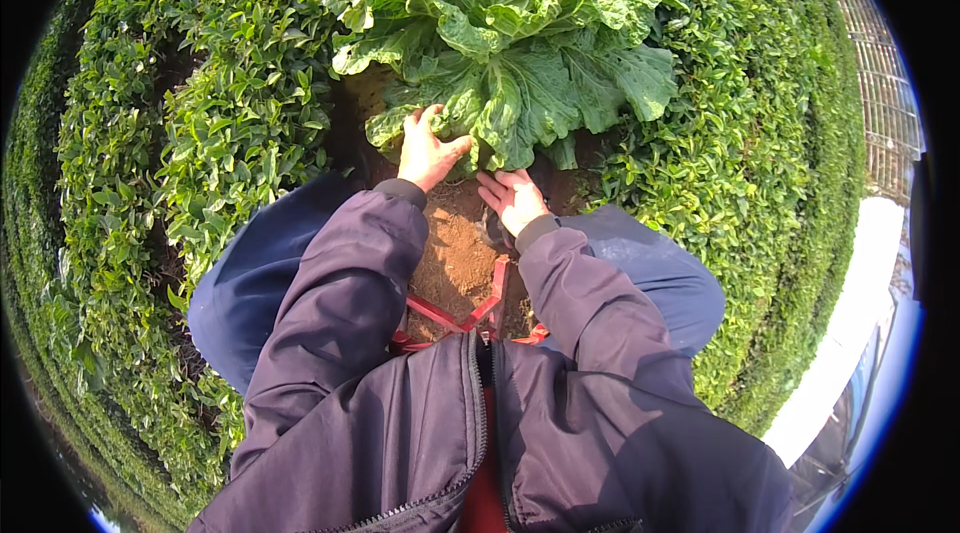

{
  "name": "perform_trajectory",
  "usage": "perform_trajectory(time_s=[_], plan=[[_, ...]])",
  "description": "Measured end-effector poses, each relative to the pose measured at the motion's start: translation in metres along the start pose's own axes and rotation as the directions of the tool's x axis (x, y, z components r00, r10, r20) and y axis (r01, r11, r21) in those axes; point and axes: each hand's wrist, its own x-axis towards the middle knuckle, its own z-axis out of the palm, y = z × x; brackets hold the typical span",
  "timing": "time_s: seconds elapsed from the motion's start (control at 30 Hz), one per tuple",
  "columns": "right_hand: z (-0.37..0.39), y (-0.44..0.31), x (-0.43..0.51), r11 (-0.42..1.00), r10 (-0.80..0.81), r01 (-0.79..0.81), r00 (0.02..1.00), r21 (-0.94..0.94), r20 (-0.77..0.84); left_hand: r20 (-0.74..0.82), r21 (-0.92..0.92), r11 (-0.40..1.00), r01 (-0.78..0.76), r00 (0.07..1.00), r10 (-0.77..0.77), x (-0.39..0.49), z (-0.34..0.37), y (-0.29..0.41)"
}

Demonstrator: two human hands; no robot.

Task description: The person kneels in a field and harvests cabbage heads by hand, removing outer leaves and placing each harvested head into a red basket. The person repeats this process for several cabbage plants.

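Note:
A large leafy cabbage plant (pixel 517 30) with wide, crinkled green leaves spreads between the rows, just beyond my hands. My left hand (pixel 429 152) is at its lower left edge, thumb and fingers apart over the rim of an outer leaf; whether it pinches the leaf cannot be told. My right hand (pixel 514 199) lies lower and to the right, just below the drooping leaf tips, palm partly up with its fingers near the leaf edge. The fingertips of my right hand are partly in shadow, and the base of the plant is hidden by leaves.
Dense clipped bushes (pixel 240 105) line the left side, and more bushes (pixel 742 127) line the right. Bare brown soil (pixel 454 248) shows between my knees. A red metal frame (pixel 480 311) stands low in front of my jacket. A pale strip (pixel 844 338) runs beyond the right-hand row.

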Motion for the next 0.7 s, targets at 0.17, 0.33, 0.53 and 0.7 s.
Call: perform_trajectory(time_s=[0.17, 0.33, 0.53, 0.7], plan=[[-0.014, -0.020, 0.004, 0.956, -0.004, -0.036, 0.991, 0.290, 0.134, -0.013, 0.030, 0.995, 0.095, 0.995, -0.095, -0.002, 0.009, -0.009], [-0.029, -0.026, 0.020, 0.988, -0.091, 0.116, 0.973, 0.104, -0.214, 0.072, -0.345, 0.936, 0.075, 0.996, -0.054, -0.011, 0.010, -0.019], [-0.051, -0.044, 0.037, 0.979, -0.182, 0.201, 0.911, 0.014, -0.370, 0.245, -0.531, 0.554, 0.641, 0.742, -0.624, -0.018, 0.006, -0.012], [-0.059, -0.052, 0.055, 0.978, -0.210, 0.192, 0.901, -0.085, -0.380, 0.430, -0.464, 0.411, 0.784, 0.606, -0.669, -0.004, 0.011, -0.014]])
